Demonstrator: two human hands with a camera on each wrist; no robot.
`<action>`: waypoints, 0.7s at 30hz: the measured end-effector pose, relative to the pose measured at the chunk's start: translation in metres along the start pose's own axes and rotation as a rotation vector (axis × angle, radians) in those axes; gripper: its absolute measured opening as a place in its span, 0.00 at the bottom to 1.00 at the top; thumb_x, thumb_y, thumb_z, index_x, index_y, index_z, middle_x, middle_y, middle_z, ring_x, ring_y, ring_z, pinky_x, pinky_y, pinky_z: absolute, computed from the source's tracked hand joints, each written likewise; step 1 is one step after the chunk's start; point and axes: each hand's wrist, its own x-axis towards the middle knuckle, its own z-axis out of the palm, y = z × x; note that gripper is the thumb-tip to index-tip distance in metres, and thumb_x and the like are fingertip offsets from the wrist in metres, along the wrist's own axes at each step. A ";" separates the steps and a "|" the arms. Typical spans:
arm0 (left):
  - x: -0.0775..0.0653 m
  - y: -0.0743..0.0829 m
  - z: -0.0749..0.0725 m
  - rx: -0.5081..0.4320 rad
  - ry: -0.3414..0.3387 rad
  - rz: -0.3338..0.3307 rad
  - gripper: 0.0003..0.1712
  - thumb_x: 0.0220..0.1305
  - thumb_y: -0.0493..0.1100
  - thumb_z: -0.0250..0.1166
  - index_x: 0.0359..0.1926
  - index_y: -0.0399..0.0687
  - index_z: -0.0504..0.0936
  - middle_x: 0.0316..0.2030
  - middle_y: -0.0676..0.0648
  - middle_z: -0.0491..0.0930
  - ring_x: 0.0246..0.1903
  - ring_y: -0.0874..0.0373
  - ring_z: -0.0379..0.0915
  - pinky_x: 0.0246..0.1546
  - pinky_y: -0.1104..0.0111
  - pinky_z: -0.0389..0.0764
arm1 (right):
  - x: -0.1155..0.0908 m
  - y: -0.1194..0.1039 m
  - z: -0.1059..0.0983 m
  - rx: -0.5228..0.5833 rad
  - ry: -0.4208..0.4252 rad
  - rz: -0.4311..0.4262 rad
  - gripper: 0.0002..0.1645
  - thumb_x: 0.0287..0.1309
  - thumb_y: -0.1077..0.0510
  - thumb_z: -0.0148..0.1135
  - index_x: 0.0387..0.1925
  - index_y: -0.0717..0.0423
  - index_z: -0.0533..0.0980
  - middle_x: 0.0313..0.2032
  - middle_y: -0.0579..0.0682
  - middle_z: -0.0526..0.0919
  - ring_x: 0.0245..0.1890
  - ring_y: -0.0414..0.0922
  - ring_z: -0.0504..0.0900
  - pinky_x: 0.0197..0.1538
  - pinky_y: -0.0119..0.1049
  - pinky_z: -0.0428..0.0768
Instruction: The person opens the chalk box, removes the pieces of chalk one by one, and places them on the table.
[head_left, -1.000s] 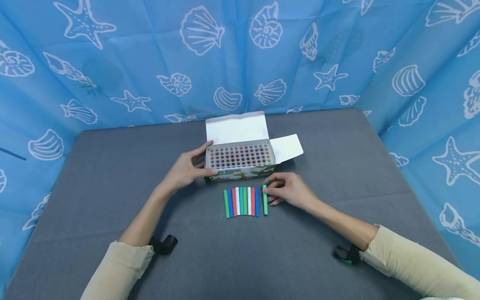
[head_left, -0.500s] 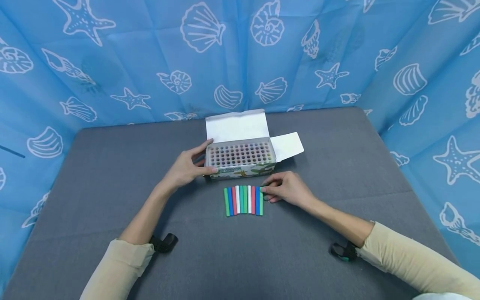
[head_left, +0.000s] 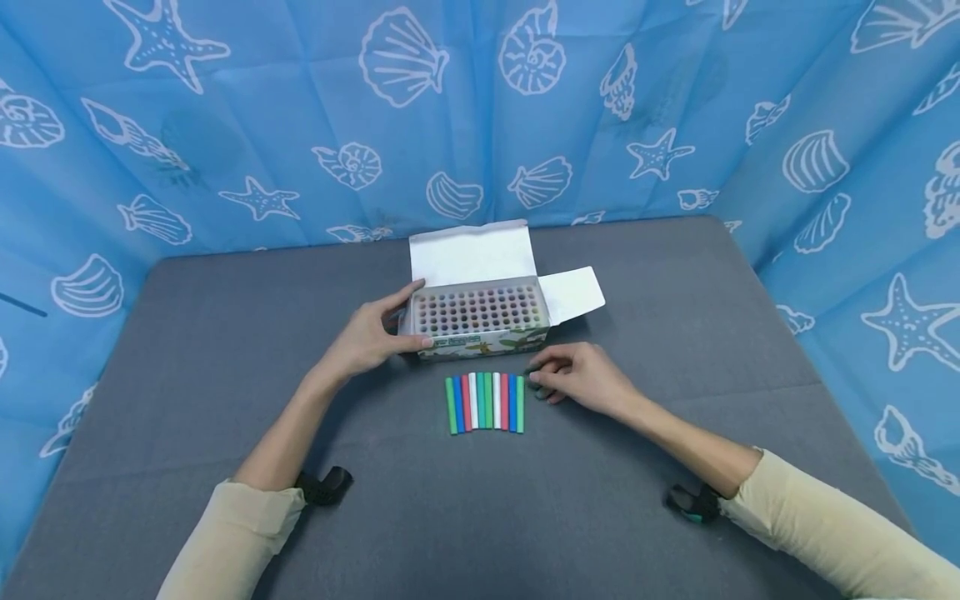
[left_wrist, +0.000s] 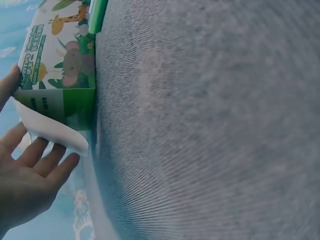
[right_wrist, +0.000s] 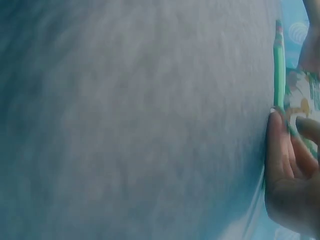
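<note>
My left hand [head_left: 366, 337] grips the left end of an open chalk box [head_left: 487, 343], thumb at the front and index finger at the back corner. In the left wrist view its other fingers touch a white end flap [left_wrist: 52, 131]. Below the box lies a row of chalk sticks in green, blue, red and white, side by side. At the row's right end is a green chalk stick [head_left: 521, 406], against a blue one [head_left: 512, 404]. My right hand [head_left: 581, 375] is just right of it, fingers loosely curled, holding nothing visible.
A grey cloth-covered table [head_left: 480, 517] bears everything. The box's white lid [head_left: 472, 254] stands open at the back, and a side flap [head_left: 572, 296] sticks out to the right. A grid of round holes shows in the box top. A blue shell-patterned curtain [head_left: 300, 125] surrounds the table.
The right hand has slid the green chalk stick left against the row, then let go and drawn slightly right. The left hand stays at the box.
</note>
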 end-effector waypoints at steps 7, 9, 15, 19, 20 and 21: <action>-0.002 0.002 -0.002 0.162 0.038 0.025 0.52 0.56 0.54 0.75 0.77 0.58 0.59 0.70 0.36 0.65 0.69 0.39 0.59 0.67 0.42 0.66 | -0.002 0.006 -0.016 -0.272 0.068 -0.159 0.09 0.64 0.62 0.65 0.45 0.56 0.84 0.31 0.46 0.86 0.25 0.40 0.83 0.29 0.32 0.84; -0.002 0.003 -0.003 0.186 0.044 0.029 0.51 0.56 0.55 0.75 0.77 0.58 0.59 0.70 0.36 0.64 0.70 0.39 0.57 0.68 0.41 0.64 | -0.003 0.009 -0.021 -0.342 0.094 -0.194 0.09 0.63 0.62 0.66 0.45 0.56 0.85 0.31 0.45 0.86 0.26 0.38 0.83 0.29 0.32 0.83; -0.004 0.004 -0.007 0.251 0.058 0.030 0.52 0.55 0.56 0.76 0.76 0.56 0.60 0.71 0.37 0.64 0.70 0.38 0.58 0.69 0.41 0.62 | -0.007 0.017 -0.037 -0.520 0.192 -0.309 0.11 0.61 0.61 0.69 0.45 0.57 0.85 0.36 0.48 0.87 0.34 0.41 0.85 0.37 0.40 0.86; -0.009 0.006 -0.009 0.299 0.054 0.050 0.52 0.56 0.55 0.76 0.77 0.53 0.59 0.71 0.37 0.63 0.70 0.38 0.57 0.70 0.40 0.60 | -0.011 0.024 -0.049 -0.638 0.260 -0.370 0.17 0.59 0.60 0.70 0.50 0.60 0.82 0.44 0.55 0.86 0.41 0.51 0.85 0.43 0.50 0.84; -0.011 0.006 -0.009 0.314 0.055 0.056 0.52 0.56 0.55 0.76 0.77 0.53 0.59 0.71 0.37 0.62 0.70 0.38 0.57 0.70 0.40 0.60 | -0.012 0.025 -0.052 -0.671 0.272 -0.365 0.20 0.59 0.59 0.71 0.52 0.61 0.81 0.46 0.57 0.85 0.44 0.54 0.84 0.46 0.53 0.83; -0.012 0.006 -0.010 0.330 0.058 0.060 0.52 0.56 0.55 0.76 0.77 0.53 0.59 0.72 0.37 0.62 0.70 0.37 0.57 0.69 0.39 0.61 | -0.012 0.027 -0.055 -0.700 0.279 -0.350 0.23 0.58 0.58 0.72 0.54 0.62 0.80 0.49 0.59 0.83 0.47 0.56 0.82 0.49 0.55 0.82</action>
